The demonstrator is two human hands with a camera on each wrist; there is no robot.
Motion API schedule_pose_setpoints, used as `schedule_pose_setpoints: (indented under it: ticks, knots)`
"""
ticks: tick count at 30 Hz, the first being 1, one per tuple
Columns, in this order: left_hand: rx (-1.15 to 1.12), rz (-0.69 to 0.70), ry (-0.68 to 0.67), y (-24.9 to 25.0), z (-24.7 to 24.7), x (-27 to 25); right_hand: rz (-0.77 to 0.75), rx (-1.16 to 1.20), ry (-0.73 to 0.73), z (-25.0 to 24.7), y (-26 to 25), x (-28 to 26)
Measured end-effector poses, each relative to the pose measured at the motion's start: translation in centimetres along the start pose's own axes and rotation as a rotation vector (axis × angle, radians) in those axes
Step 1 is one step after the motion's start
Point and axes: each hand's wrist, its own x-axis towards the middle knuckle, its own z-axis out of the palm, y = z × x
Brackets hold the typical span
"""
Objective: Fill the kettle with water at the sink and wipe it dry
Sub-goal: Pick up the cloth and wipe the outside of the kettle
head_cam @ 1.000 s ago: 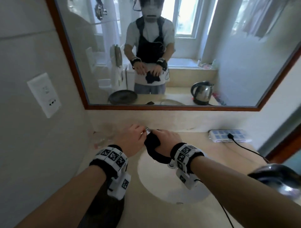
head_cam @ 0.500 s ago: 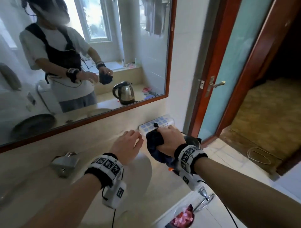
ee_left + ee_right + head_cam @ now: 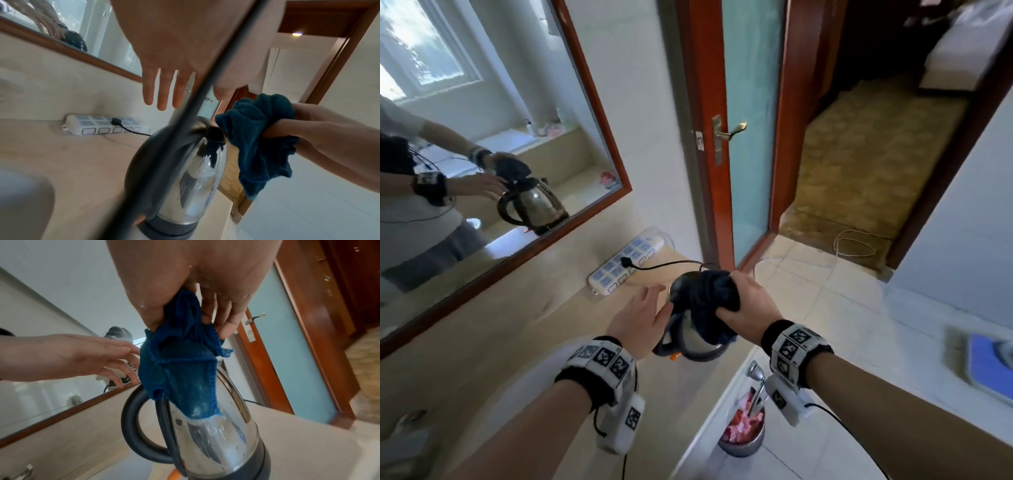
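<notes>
Now tabletop (image 3: 524, 329) beige, under mirror (image 3: 493, 144). Kettle (image 3: 216, 431) stands upright near tabletop's right edge, droplets on steel side. Right hand (image 3: 748, 305) grips bunched blue cloth (image 3: 180, 369) against kettle top. Left hand (image 3: 640, 317) spread flat, fingers straight, beside kettle handle. Power strip (image 3: 626, 262) behind, against wall.

There is one kettle (image 3: 697, 337), one blue cloth (image 3: 710, 301), one power strip (image 3: 626, 262), one mirror (image 3: 482, 137), one door (image 3: 751, 130), one metal bowl (image 3: 743, 435) and two hands: left hand (image 3: 642, 317), right hand (image 3: 748, 305).
</notes>
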Motion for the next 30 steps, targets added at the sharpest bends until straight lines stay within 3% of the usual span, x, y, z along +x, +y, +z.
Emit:
schedule_pose_setpoints:
  ticks: [10,14,23,30]
  knots:
    - [0.051,0.039,-0.017,-1.0,3.5,3.0,0.226,0.346,0.198,7.2,2.9,-1.8]
    - [0.016,-0.024,0.024,-1.4,4.6,2.6,0.188,0.463,0.303,9.3,2.1,-2.3]
    - [-0.221,-0.071,-0.037,-1.6,5.1,2.4,0.056,0.282,0.447,15.1,2.5,-2.4]
    - [-0.21,-0.054,-0.097,-2.2,5.2,2.7,0.236,0.152,0.214,19.3,4.0,-3.0]
